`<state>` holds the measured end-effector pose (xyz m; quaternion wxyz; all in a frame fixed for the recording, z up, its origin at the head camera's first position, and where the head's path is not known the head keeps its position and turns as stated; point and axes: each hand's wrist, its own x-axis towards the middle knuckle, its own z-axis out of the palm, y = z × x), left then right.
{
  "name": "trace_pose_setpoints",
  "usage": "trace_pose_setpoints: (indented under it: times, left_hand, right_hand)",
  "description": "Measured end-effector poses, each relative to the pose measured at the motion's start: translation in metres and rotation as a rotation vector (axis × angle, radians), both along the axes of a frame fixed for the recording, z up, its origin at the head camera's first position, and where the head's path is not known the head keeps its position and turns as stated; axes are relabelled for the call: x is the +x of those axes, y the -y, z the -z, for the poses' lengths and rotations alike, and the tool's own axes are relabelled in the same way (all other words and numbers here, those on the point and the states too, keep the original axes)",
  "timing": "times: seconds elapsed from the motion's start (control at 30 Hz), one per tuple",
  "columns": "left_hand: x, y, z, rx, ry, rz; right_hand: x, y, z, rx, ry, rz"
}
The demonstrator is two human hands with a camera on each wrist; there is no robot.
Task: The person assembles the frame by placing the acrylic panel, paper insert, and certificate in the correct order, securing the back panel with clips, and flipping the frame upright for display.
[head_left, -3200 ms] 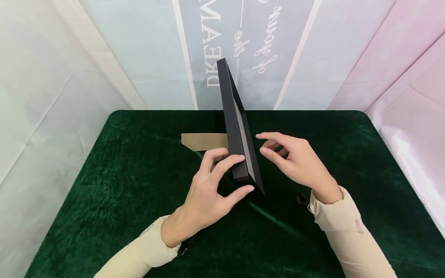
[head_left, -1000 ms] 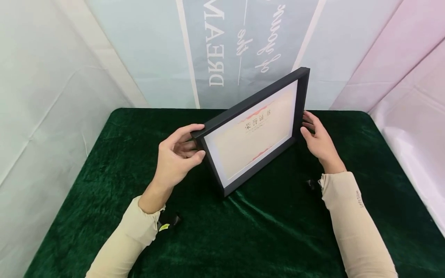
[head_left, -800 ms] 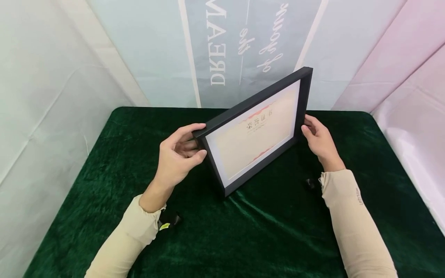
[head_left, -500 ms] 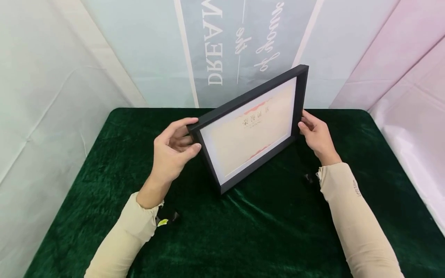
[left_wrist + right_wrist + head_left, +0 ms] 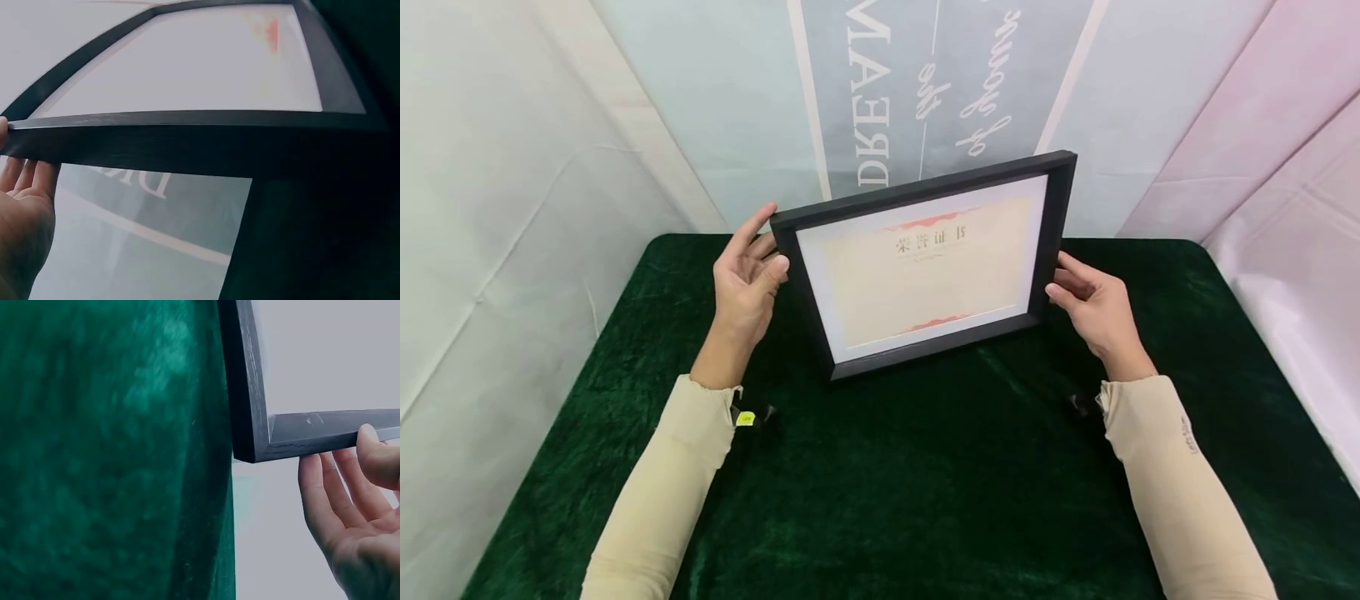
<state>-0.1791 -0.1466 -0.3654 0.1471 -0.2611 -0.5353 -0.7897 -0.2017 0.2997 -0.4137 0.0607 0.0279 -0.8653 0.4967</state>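
Note:
A black picture frame (image 5: 917, 192) stands on its lower edge, leaning back, its face toward me. Inside it, a white mat surrounds a cream certificate (image 5: 936, 283) with red wavy bands and Chinese lettering. My left hand (image 5: 745, 283) holds the frame's upper left side, thumb at the front edge, the other fingers on its outer side and partly hidden behind it. Lower on the right side, my right hand (image 5: 1097, 312) grips the frame between thumb and fingers. The right wrist view shows the right thumb (image 5: 375, 453) on the frame's front edge.
Dark green velvet cloth (image 5: 925, 483) covers the table. Behind its far edge hangs a pale backdrop (image 5: 925, 100) with mirrored lettering. White fabric (image 5: 512, 208) hangs at the left, pinkish fabric (image 5: 1285, 183) at the right. Small black devices sit at both wrists.
The frame was edge-on with a brown support flap showing; it has turned to face me. The left hand moved left and away from me with its left side; the right hand came onto its right side.

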Motion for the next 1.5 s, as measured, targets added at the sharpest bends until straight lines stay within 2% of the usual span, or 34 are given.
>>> trace_pose_setpoints:
  times: [0.13, 0.27, 0.4, 0.53, 0.73, 0.87, 0.97, 1.1, 1.2, 1.33, 1.5]
  left_hand:
    - [-0.007, 0.003, 0.0, 0.015, -0.015, -0.002]
    - [-0.008, 0.003, 0.002, 0.05, 0.008, 0.004]
    - [-0.012, 0.0, 0.002, 0.002, 0.024, -0.025]
    - [-0.021, -0.003, -0.002, -0.062, 0.047, -0.049]
    - [-0.037, -0.008, -0.014, -0.148, 0.152, -0.086]
    - [-0.045, -0.01, -0.016, -0.187, 0.252, -0.127]
    - [-0.046, -0.011, -0.015, -0.207, 0.281, -0.154]
    - [-0.043, -0.012, -0.014, -0.216, 0.249, -0.154]
    - [-0.039, -0.012, -0.013, -0.243, 0.189, -0.15]
    - [-0.034, -0.012, -0.01, -0.338, 0.105, -0.183]
    - [-0.031, -0.011, -0.007, -0.416, 0.081, -0.235]
  right_hand:
    - [0.003, -0.001, -0.002, -0.071, -0.025, -0.012]
    - [0.007, -0.004, -0.002, -0.108, -0.032, -0.027]
    - [0.009, -0.007, -0.003, -0.084, -0.032, -0.017]
    - [0.012, -0.011, -0.002, -0.054, -0.031, -0.022]
    - [0.019, -0.016, -0.005, 0.01, -0.006, -0.029]
    - [0.023, -0.016, -0.008, 0.059, 0.012, -0.043]
    - [0.026, -0.016, -0.01, 0.075, 0.009, -0.051]
    - [0.029, -0.017, -0.01, 0.097, 0.015, -0.067]
    - [0.031, -0.02, -0.007, 0.118, 0.036, -0.096]
    - [0.033, -0.023, -0.004, 0.105, 0.054, -0.144]
    - [0.033, -0.023, -0.004, 0.108, 0.057, -0.197]
